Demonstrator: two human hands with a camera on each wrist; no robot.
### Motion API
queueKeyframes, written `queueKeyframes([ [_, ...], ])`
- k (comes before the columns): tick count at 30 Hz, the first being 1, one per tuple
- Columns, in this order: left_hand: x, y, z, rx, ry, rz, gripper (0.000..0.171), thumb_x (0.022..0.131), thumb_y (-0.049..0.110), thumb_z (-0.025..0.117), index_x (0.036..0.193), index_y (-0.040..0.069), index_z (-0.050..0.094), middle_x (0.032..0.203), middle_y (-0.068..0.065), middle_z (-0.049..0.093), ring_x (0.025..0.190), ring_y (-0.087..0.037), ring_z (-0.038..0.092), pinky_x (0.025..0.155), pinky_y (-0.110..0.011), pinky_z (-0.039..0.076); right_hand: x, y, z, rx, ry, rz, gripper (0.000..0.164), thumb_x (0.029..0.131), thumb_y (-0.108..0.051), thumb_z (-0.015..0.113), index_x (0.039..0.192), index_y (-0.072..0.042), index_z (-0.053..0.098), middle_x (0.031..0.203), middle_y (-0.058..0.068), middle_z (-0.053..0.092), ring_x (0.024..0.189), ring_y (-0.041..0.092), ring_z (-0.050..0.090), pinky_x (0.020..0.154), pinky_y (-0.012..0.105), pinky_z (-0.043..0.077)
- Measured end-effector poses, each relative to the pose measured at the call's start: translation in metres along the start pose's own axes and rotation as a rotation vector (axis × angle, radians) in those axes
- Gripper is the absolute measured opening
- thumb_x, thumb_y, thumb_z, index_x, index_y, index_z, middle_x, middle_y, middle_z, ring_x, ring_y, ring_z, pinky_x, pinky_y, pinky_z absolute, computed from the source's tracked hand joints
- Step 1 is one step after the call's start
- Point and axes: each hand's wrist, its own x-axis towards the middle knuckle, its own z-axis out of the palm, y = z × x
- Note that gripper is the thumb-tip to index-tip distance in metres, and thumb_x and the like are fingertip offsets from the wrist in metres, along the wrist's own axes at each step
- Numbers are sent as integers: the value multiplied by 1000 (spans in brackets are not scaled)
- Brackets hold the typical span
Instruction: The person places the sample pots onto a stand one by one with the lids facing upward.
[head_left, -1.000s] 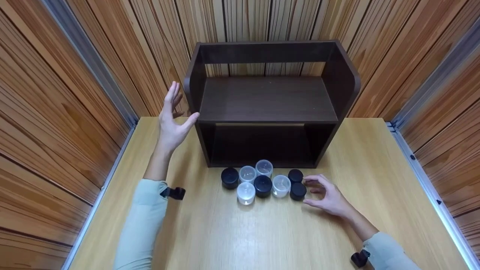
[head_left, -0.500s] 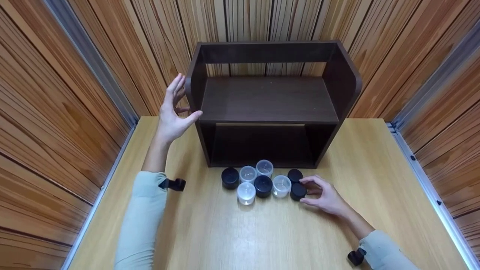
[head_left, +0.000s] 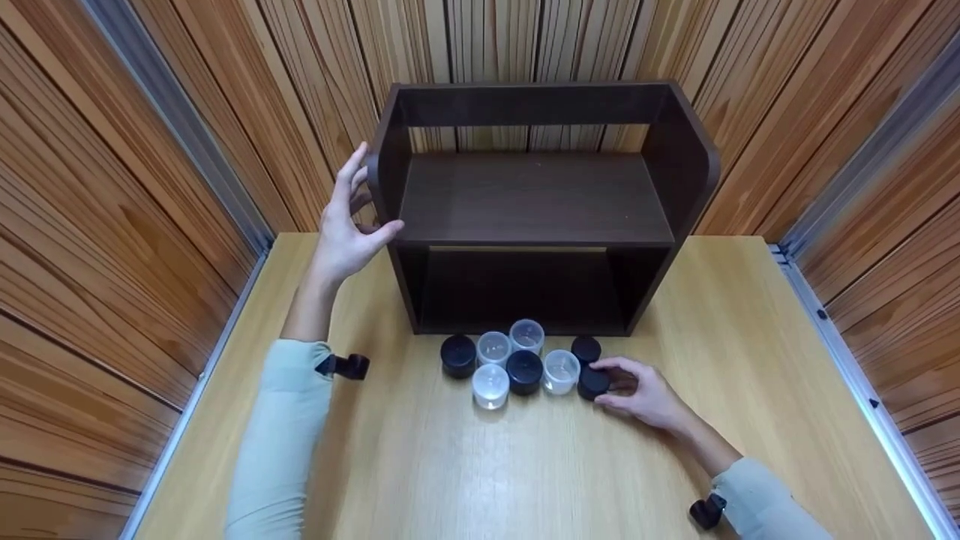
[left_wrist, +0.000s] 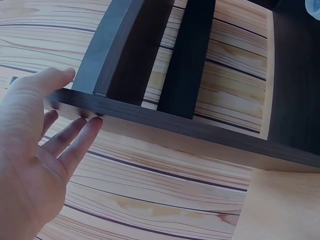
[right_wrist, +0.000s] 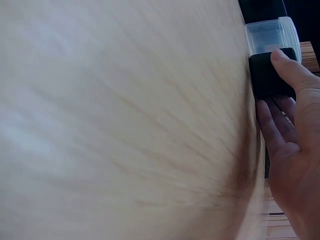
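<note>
My left hand [head_left: 345,232] holds the left side panel of a dark brown shelf unit [head_left: 536,199]. In the left wrist view, the thumb lies on one side of the panel edge and the fingertips touch its outer face. On the table, my right hand [head_left: 645,394] grips a small black round jar [head_left: 592,383] between thumb and fingers; the right wrist view shows the thumb on the black jar [right_wrist: 267,75]. Another black jar [head_left: 586,349] stands just behind it. To its left is a clear plastic jar [head_left: 561,371], also seen as a clear jar [right_wrist: 264,37] beyond the held one.
More jars stand in front of the shelf: black ones [head_left: 524,373] [head_left: 458,355] and clear ones [head_left: 490,386] [head_left: 493,349] [head_left: 527,335]. Wood-patterned walls [head_left: 90,187] enclose the light wooden table [head_left: 450,480] on the left, back and right.
My left hand has moved up slightly and closed onto the shelf's side panel. The right hand has shifted left, and its fingers have come together on the near black jar.
</note>
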Motion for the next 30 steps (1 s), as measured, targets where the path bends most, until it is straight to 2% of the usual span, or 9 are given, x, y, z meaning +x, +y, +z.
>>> queueKeyframes([
  [3, 0, 1, 0, 5, -1, 15, 95, 95, -3, 79, 175, 6, 29, 173, -17, 49, 161, -29, 49, 132, -62, 44, 0, 0, 0, -13, -6, 9, 49, 90, 7, 88, 135, 11, 71, 127, 40, 72, 111, -6, 72, 96, 11, 60],
  [11, 0, -1, 1, -23, 9, 18, 91, 93, -7, 74, 173, 5, 31, 170, -16, 52, 159, -25, 50, 131, -56, 45, 2, -1, 0, -31, 7, 54, 49, 90, 5, 89, 136, 7, 73, 130, 33, 74, 111, -5, 74, 96, 14, 61],
  [19, 3, -2, 1, -35, -3, 17, 91, 94, -7, 73, 172, 5, 29, 171, -17, 51, 158, -24, 51, 130, -54, 46, 1, 1, -1, -44, 19, 40, 47, 91, 5, 89, 135, 7, 74, 131, 36, 74, 111, -3, 74, 96, 14, 61],
  [24, 4, -2, 1, -50, 9, 22, 91, 91, -8, 74, 170, 4, 31, 167, -17, 55, 154, -21, 53, 127, -51, 48, 1, 1, -1, -4, 28, 36, 45, 91, 7, 88, 134, 10, 74, 127, 36, 75, 109, -3, 76, 94, 14, 62],
  [27, 5, -1, 1, -53, 8, 19, 90, 91, -9, 74, 169, 4, 31, 168, -16, 53, 154, -21, 53, 127, -52, 48, 0, -1, -2, 16, 43, 36, 45, 91, 8, 88, 133, 10, 74, 127, 24, 79, 108, -3, 77, 93, 15, 62],
  [30, 4, -1, 1, -50, 5, 10, 90, 91, -9, 74, 169, 5, 31, 170, -15, 51, 156, -22, 51, 127, -55, 47, -1, -4, -5, 36, 55, 39, 45, 90, 9, 87, 133, 11, 73, 126, 1, 81, 109, -2, 77, 94, 15, 62],
])
